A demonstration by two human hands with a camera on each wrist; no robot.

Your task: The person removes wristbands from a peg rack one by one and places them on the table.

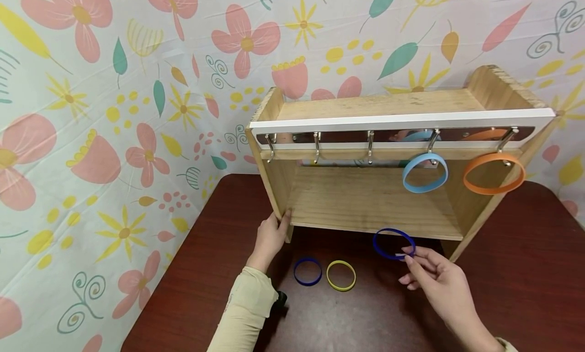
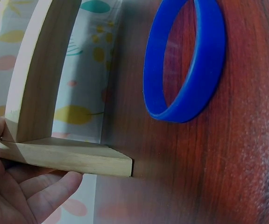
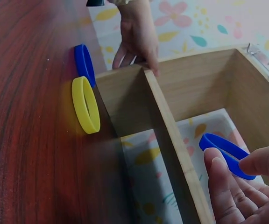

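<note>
Near the right front of the wooden shelf (image 1: 375, 197), my right hand (image 1: 441, 283) pinches a dark blue silicone wristband (image 1: 388, 256) between thumb and fingers, the band tilted. My left hand (image 1: 268, 240) grips the lower end of the shelf's left side panel (image 2: 69, 156), with the thumb on one face and fingers on the other. On the table in front lie a second blue wristband (image 1: 307, 284) and a yellow wristband (image 1: 341, 289), side by side. A light blue wristband (image 1: 425, 190) and an orange wristband (image 1: 493, 191) hang from the two rightmost hooks.
A metal hook rail (image 1: 343, 136) runs along the shelf's white front strip; its three left hooks (image 1: 317, 149) hold no bands. The shelf stands on a dark red-brown table (image 1: 192, 270). Behind it hangs a flower-patterned cloth (image 1: 178, 77).
</note>
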